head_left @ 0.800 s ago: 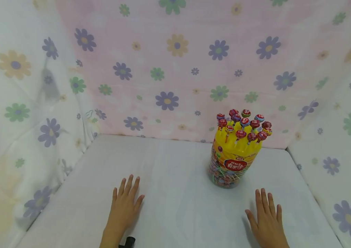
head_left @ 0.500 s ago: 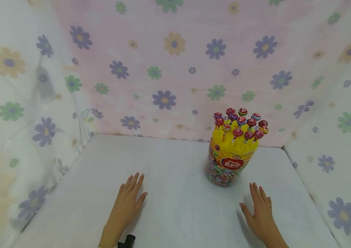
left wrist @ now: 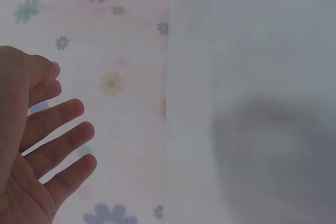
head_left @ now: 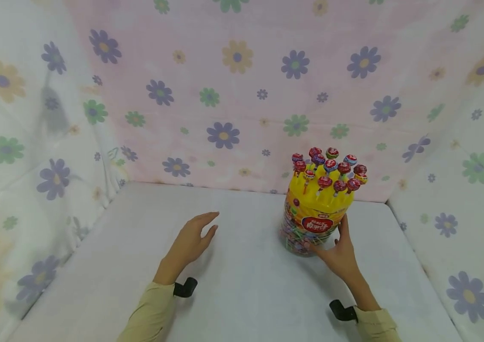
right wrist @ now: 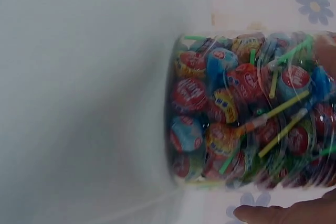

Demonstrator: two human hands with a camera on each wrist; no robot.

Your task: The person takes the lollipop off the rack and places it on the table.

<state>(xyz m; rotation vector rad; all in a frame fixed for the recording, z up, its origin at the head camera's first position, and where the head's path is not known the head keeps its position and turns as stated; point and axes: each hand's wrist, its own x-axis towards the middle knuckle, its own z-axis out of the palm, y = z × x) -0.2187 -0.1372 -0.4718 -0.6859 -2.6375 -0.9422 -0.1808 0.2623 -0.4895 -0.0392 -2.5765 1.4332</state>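
A clear plastic jar of lollipops [head_left: 310, 223] with a yellow lid stands on the white table, several lollipops upright in its top. My right hand [head_left: 340, 254] is at the jar's near right side, fingers along the right side and thumb across its lower front. In the right wrist view, wrapped lollipops [right wrist: 241, 114] show through the wall, and the thumb [right wrist: 294, 214] appears apart from it. My left hand [head_left: 190, 242] hovers over the table left of the jar, holding nothing. Its fingers [left wrist: 63, 142] are spread and loosely bent in the left wrist view.
The white table [head_left: 242, 285] is enclosed by flower-print cloth [head_left: 224, 95] at the back and both sides. The jar stands right of centre, near the back cloth. Black wrist mounts [head_left: 187, 287] sit at both sleeves.
My right hand has moved forward from the table to the jar's side. The left hand has risen and shifted forward and right. The jar looks unmoved; the head view has shifted slightly.
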